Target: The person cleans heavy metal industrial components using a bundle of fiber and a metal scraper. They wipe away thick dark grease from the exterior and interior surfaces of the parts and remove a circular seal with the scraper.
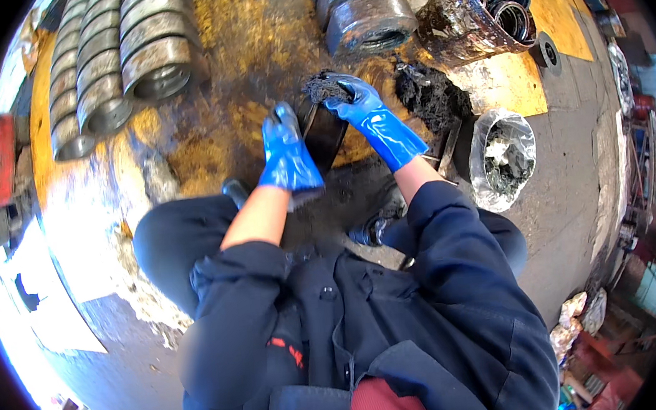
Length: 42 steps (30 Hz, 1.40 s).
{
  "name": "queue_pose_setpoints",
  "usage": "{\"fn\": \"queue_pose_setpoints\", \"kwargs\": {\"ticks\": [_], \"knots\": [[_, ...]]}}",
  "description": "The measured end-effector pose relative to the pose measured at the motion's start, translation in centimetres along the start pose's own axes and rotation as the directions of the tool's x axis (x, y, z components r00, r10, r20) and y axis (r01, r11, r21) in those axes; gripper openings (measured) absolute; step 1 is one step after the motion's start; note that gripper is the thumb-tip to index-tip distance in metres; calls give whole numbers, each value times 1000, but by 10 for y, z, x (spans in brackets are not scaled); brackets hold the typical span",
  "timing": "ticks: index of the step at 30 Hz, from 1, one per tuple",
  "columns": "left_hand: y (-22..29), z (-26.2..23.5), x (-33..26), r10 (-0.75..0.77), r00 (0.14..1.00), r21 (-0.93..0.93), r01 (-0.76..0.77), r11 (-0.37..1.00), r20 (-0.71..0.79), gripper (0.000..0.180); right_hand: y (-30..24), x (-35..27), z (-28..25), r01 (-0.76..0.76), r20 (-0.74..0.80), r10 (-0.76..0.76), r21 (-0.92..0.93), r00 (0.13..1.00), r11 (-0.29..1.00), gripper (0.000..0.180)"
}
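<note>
I wear blue rubber gloves on both hands. My right hand [362, 106] is closed around a black, stringy wad [327, 89], above the far end of a dark, round-edged part [326, 137]. That part stands between my hands and looks like a metal ring, though its shape is partly hidden. Beside its left edge is my left hand [287, 150], fingers stretched out and pointing away from me; whether it presses on the part I cannot tell. A heap of the same black stringy stuff [435, 96] lies to the right of my right hand.
Rows of stacked metal rings [158, 52] lie at the far left, and another stack [367, 13] lies at the far middle. A grimy bucket [460, 21] with dark rings tilts at the far right. Nearer stands a plastic-lined container [503, 159]. Oily, yellowish board [229, 20] covers the floor.
</note>
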<state>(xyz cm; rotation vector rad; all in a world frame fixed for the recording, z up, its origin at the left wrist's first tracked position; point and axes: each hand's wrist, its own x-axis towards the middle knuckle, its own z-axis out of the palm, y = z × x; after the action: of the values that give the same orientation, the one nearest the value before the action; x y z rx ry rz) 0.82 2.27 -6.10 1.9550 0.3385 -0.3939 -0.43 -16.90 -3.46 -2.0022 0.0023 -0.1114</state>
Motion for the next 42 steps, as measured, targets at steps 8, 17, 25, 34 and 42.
{"fn": "queue_pose_setpoints", "kwargs": {"ticks": [8,17,25,34,42], "knots": [[91,-153,78,848,527,-603,-695,392,-56,60,-74,-88,41,596,425,-419,-553,803,582,38],[133,-214,-31,763,646,64,-760,647,-40,54,-34,-92,86,815,714,-414,-403,565,417,37],[127,-229,-69,766,641,121,-757,642,-48,48,44,-130,156,971,941,243,-234,237,-42,38],[135,-246,-73,769,636,165,-753,637,-64,42,28,-110,191,970,800,582,-231,146,73,38],[139,-229,-63,801,596,109,-794,598,-47,37,33,-131,111,637,857,155,-475,491,608,22]]}}
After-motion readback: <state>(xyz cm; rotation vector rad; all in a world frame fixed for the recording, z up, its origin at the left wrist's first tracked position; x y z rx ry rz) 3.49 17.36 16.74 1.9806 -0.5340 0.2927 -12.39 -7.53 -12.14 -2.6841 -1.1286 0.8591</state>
